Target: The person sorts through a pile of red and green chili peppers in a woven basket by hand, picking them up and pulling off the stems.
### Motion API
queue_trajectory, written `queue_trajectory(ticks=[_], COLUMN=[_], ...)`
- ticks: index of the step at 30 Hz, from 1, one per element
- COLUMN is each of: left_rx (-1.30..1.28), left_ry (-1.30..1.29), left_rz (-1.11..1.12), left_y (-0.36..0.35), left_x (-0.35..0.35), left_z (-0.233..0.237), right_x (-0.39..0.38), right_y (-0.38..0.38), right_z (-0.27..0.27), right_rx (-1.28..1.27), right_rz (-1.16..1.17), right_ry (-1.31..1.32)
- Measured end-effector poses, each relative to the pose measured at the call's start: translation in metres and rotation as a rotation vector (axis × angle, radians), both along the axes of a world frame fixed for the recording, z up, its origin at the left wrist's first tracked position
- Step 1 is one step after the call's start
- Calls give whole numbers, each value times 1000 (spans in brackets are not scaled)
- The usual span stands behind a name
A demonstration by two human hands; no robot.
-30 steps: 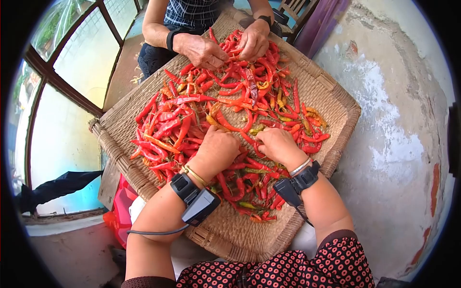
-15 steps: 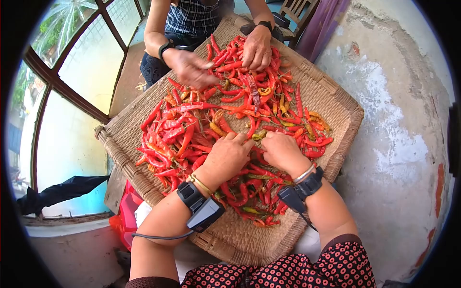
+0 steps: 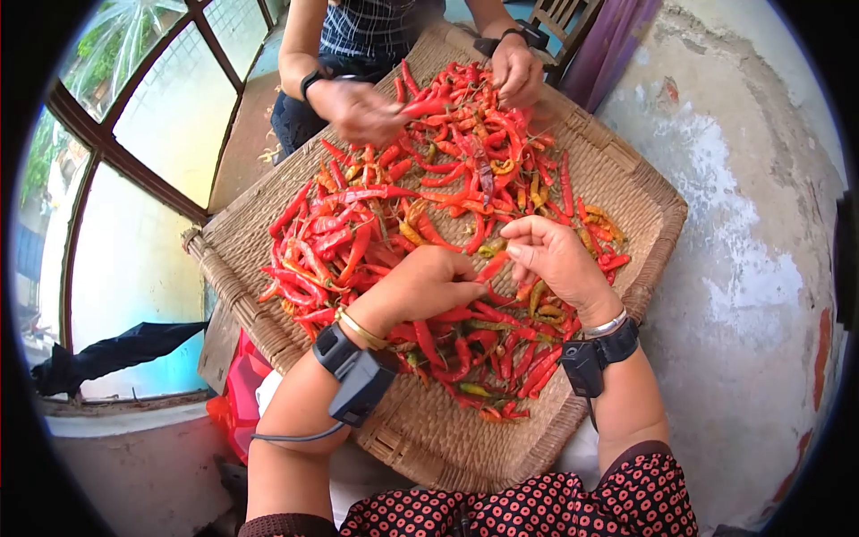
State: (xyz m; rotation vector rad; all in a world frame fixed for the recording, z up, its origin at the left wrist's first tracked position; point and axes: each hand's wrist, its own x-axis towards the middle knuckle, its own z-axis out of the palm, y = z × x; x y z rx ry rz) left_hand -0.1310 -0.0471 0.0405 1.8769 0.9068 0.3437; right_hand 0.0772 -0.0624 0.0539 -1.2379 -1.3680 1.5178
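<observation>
Red chili peppers (image 3: 335, 242), with some orange, yellow and green ones, are heaped on a woven basket tray (image 3: 429, 447). Over the middle of the heap, my left hand (image 3: 429, 282) is closed, and a red chili pepper (image 3: 490, 267) sticks out from its fingertips. My right hand (image 3: 564, 264) is just right of that pepper, thumb and forefinger brought together near its upper end. Whatever is between those fingertips is too small to make out. Both my wrists carry bracelets and black strapped devices.
Across the tray, another person's hands (image 3: 358, 112) work in the far part of the heap, one holding a red pepper. Framed windows (image 3: 134, 233) stand at the left, a rough wall (image 3: 716, 224) at the right. A red plastic bag (image 3: 242, 394) lies below the tray's left side.
My hands have come up out of the heap, the right moving up and right, and a pepper now shows at my left fingertips. The other person's right-side hand has moved away from the heap.
</observation>
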Motion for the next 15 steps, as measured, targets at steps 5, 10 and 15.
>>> queue_trajectory(ticks=[5,10,15], left_rx=[-336,341,638], left_ry=[-536,-71,443], left_rz=[466,311,15], left_y=[11,7,-18], left_x=[-3,-2,10], left_z=[2,-11,-26], right_x=[14,6,-7], right_y=[8,0,-8], right_z=[-11,-26,-39], right_rx=[-4,142,469], right_rz=[-79,160,430], right_ry=[-126,-534,-1034])
